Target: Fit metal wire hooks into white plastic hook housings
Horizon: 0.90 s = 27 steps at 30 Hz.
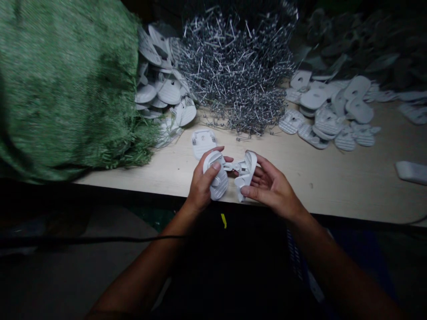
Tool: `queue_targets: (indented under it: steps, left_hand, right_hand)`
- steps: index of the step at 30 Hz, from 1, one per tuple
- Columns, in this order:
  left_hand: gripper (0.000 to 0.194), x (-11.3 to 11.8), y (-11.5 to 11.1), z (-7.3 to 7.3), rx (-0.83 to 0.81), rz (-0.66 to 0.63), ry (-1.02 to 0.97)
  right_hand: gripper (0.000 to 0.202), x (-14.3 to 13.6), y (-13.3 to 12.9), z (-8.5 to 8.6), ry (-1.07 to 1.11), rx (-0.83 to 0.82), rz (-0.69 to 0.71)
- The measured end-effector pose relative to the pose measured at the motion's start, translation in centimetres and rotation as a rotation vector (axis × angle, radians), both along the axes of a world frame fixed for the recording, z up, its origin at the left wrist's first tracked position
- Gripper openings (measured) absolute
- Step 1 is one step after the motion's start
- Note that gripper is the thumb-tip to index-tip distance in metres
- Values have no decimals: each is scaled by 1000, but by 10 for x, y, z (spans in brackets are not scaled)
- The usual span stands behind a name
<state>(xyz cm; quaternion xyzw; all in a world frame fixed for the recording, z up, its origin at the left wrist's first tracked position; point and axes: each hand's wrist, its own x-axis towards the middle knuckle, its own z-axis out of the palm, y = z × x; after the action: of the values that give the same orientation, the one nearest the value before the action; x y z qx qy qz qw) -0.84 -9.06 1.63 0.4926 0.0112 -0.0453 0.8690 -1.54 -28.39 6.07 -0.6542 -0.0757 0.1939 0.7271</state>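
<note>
The left hand [200, 184] is clamped on a white oval plate [219, 189], just above the middle of the tabletop's [350, 186] near edge. The plate lies between thumb and fingers: the thumb presses flat on its ribbed face, while the fingers run behind it and their tips show past its far side. The right hand [276, 193] grips a white folded piece [247, 171] right beside it. Its thumb rests on the near flap, and the fingers curve round the right side and back. A small white link [231, 166] bridges the gap between the two parts; whether it is fastened to both, I cannot tell.

Both forearms come up from the near edge and slant inward, so that the hands face each other with thumbs toward the body. The left wrist is just over the near edge; the right hand is more spread, palm turned toward the left.

Just beyond the left hand, another white plate [203, 141] lies on the tabletop. Toward the far edge is a heap of metal pins [236, 66], between a left pile of white plates [170, 91] and a right pile [328, 104]. A green sack [66, 89] covers the left end.
</note>
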Motion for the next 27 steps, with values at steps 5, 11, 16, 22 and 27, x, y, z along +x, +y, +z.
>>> queue_targets:
  steps: [5,11,16,22,27]
  left_hand:
    - [56,-2,-5,12,-77,31,43]
    - [54,-1,-8,28,-204,12,108]
    - [50,-3,-11,28,-152,20,65]
    - [47,-9,-14,29,-117,50,2]
    - [45,-13,-17,29,-66,93,-4]
  right_hand:
    - [104,-13,11,-2,-131,-118,-61]
    - [100,-28,24,-9,-265,-210,-110]
    - [100,-34,28,-13,-291,-245,-135]
    - [101,-40,28,-12,-331,-252,-149]
    - [103,-41,26,-17,-362,-302,-152]
